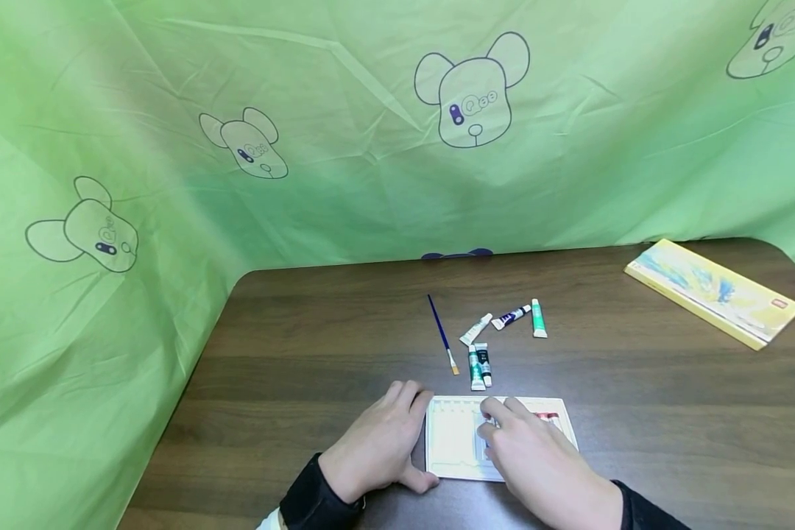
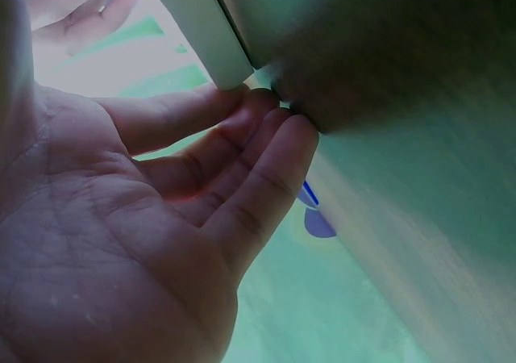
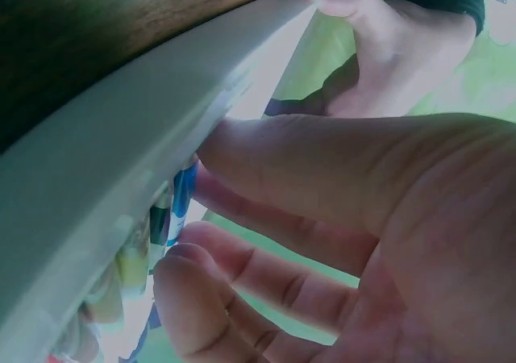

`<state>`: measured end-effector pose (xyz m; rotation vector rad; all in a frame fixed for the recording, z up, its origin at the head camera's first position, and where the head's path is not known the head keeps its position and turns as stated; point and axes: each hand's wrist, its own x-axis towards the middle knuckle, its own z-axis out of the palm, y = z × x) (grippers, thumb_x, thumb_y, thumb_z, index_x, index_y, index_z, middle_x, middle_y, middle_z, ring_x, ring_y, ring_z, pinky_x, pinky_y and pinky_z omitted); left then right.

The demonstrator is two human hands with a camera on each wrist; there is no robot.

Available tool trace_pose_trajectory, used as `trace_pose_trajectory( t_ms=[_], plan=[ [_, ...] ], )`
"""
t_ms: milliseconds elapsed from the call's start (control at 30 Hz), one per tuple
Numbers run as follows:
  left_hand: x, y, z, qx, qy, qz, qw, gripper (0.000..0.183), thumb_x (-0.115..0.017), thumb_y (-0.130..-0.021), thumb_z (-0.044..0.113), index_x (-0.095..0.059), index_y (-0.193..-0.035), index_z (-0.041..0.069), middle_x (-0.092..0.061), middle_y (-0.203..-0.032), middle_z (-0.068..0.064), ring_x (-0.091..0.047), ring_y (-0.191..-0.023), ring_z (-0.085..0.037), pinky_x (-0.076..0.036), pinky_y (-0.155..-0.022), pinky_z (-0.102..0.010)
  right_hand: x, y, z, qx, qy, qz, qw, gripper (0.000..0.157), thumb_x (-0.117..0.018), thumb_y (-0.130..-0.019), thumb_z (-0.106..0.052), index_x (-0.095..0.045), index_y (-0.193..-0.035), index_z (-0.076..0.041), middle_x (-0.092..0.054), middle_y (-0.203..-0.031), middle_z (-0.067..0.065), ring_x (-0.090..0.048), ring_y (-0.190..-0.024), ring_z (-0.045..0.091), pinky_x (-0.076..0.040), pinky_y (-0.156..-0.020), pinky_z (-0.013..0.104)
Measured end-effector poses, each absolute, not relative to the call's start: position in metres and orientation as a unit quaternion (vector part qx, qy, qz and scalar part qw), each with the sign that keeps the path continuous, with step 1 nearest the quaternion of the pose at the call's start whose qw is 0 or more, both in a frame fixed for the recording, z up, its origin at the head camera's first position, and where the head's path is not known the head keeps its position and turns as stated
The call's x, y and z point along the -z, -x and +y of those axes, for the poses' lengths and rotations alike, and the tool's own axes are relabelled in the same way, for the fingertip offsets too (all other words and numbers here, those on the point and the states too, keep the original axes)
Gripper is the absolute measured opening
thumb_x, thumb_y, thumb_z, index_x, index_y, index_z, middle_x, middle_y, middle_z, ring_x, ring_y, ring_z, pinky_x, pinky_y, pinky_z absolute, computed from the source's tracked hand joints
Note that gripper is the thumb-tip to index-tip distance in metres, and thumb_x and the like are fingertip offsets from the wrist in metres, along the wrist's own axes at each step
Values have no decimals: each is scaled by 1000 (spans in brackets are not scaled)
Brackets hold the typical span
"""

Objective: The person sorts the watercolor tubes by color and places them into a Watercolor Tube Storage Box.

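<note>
A white plastic tray (image 1: 452,445) lies near the front of the table. My left hand (image 1: 383,442) holds it at the left end, fingers at the far corner and thumb at the near corner. Over the middle of the tray, my right hand (image 1: 546,460) pinches a blue paint tube (image 3: 184,198) between thumb and fingers, down in the tray. Beside that tube, several other paint tubes (image 3: 133,262) sit in a row in the right wrist view. From the head, most of them are hidden by my right hand; a red-marked tube (image 1: 548,418) shows past it.
Beyond the tray lie several loose tubes, including a white tube (image 1: 475,330), a dark blue tube (image 1: 511,317) and a green tube (image 1: 539,319). A blue-handled paintbrush (image 1: 440,324) is left of them. A yellow box (image 1: 715,294) lies at the far right. Green cloth (image 1: 344,184) hangs behind.
</note>
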<state>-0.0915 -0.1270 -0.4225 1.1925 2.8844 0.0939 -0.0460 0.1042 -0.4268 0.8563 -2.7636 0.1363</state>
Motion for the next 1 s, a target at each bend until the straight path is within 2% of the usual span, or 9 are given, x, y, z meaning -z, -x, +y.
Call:
trace_pose_trajectory(
  t_ms=[233, 433, 600, 1000],
  plan=[
    [422, 92, -127, -30, -382, 924, 9, 95, -92, -63, 59, -60, -134, 6, -61, -125, -2, -53, -110, -15, -51, -100, -25, 428, 50, 105, -9, -319, -934, 158, 18, -81, -66, 0, -72, -74, -13, -61, -93, 1, -49, -73, 16, -44, -57, 24],
    [422, 91, -127, -30, -383, 923, 6, 94, -93, -63, 59, -61, -133, 6, -61, -124, -2, -53, -109, -14, -52, -99, -24, 427, 52, 105, -38, -299, -949, 93, 16, -84, -73, -2, -76, -78, -15, -66, -100, 2, -60, -78, 17, -54, -62, 27],
    [422, 91, -127, -29, -385, 923, 4, 93, -92, -63, 60, -61, -132, 6, -61, -123, -2, -53, -109, -14, -52, -99, -24, 426, 52, 105, -65, -273, -957, 78, 7, -84, -81, -13, -79, -83, -17, -67, -103, 1, -65, -84, 16, -57, -64, 30],
    [421, 92, -127, -28, -384, 923, 17, 94, -91, -66, 61, -60, -135, 6, -61, -125, -3, -53, -111, -15, -52, -100, -25, 424, 53, 106, -81, -261, -960, 63, 5, -81, -85, -13, -79, -84, -17, -64, -102, -3, -62, -80, 10, -54, -57, 28]
  ],
)
